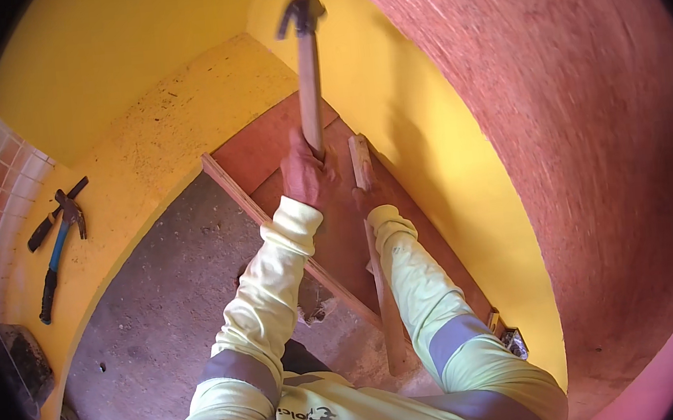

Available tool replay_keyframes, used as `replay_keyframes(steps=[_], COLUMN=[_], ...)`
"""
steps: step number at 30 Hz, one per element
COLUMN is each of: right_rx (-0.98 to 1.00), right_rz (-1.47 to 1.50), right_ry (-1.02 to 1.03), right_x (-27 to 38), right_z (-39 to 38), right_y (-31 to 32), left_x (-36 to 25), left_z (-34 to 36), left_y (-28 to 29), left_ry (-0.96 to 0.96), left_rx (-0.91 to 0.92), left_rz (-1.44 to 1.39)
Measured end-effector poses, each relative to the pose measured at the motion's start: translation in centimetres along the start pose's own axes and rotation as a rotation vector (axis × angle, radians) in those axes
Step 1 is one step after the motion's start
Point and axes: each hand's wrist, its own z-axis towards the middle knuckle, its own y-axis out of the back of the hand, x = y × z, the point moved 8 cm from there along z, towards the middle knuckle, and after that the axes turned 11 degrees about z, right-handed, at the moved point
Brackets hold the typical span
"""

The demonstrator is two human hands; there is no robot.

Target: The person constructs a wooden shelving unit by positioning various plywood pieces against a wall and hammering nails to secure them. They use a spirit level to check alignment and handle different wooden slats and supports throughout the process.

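A claw hammer (308, 76) with a dark head and a wooden handle is raised upright, its head slightly blurred. Wrapped round the lower handle is my left hand (304, 173). My right hand (366, 191) grips a long narrow wooden batten (385, 302) near its far end, just right of the hammer. Beneath both hands lies a reddish-brown wooden panel (259, 149), with a wooden strip (239, 190) along its left edge. Whether a nail is between the right fingers cannot be made out.
On the yellow ledge (131, 148) at left lie a blue-handled claw hammer (56, 254) and a dark knife-like tool (41, 233). A dark container (25, 361) stands nearer. Yellow wall (461, 167) and a curved reddish surface (568, 110) bound the right. Grey floor (161, 305) shows below the ledge.
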Motion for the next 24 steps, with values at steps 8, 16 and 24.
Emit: replay_keyframes(steps=[8,16,24], right_rx=[0.071,0.051,0.08], right_rz=[0.083,0.245,0.034], right_ry=[0.005,0.087,-0.01], right_x=[5.2,1.9,2.0], right_z=[-0.1,-0.3,-0.1], right_y=[4.0,1.2,1.2], left_x=[8.6,1.6,7.2], left_z=[1.6,-1.3,-1.8], left_y=[-6.0,-3.6,-8.5], left_ry=[-0.055,-0.245,-0.057], left_rx=[0.039,-0.09,0.149], left_rz=[0.519,0.16,0.338])
